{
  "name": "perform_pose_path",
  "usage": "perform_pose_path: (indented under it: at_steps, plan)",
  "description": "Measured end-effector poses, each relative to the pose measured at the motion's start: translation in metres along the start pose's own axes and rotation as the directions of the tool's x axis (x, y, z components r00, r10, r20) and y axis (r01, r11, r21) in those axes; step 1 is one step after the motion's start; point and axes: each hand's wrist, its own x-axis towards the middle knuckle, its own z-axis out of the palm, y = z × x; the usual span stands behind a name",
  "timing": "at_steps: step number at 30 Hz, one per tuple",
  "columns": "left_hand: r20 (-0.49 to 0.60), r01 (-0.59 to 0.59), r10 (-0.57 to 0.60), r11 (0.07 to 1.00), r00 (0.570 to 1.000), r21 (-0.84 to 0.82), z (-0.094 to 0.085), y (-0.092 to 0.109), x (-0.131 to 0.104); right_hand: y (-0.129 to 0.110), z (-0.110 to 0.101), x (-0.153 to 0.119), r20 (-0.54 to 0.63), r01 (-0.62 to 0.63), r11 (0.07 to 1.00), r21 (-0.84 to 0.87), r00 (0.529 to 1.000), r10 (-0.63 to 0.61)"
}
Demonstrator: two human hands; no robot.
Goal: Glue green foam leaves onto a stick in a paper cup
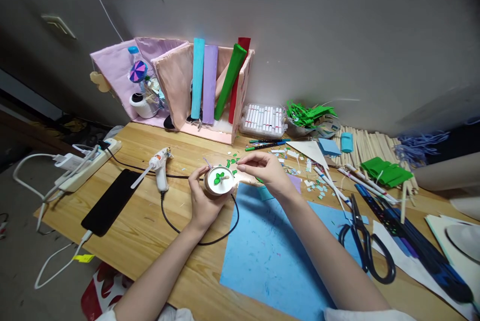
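My left hand (202,203) is wrapped round a small round container (220,181) with a white top. On that top lie several green leaf-shaped pieces (217,178) and a short tan stick. To the right of the container, my right hand (264,171) pinches with thumb and forefinger; whatever lies between the fingertips is too small to make out. Loose green leaf pieces (234,160) are scattered on the table just behind, near my right fingertips.
A glue gun (161,173) and a black phone (108,202) lie at the left, with a black cable looping near my left hand. Blue paper (270,256) and black scissors (360,241) are at the right. Pink boxes (170,81) stand behind.
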Motion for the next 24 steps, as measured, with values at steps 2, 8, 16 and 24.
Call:
perform_pose_path:
  at_steps: [2,8,16,24]
  plan:
    - [-0.010,0.028,-0.028,1.000,1.000,-0.009,-0.001,-0.002,0.000,0.003,0.000,0.001,-0.006,0.000,0.999,-0.032,1.000,0.000]
    - [-0.140,0.100,-0.099,0.995,0.985,0.003,-0.004,-0.011,0.006,0.025,-0.002,0.006,0.013,0.071,0.738,-0.672,0.996,-0.085]
    - [-0.107,0.111,-0.111,0.994,0.988,-0.002,-0.001,-0.009,0.003,0.053,0.004,0.007,0.123,0.117,0.590,-0.799,0.992,-0.030]
    - [-0.099,0.120,-0.119,0.993,0.988,-0.004,0.000,-0.010,0.003,0.053,0.005,0.008,0.196,0.170,0.568,-0.805,0.981,-0.015]
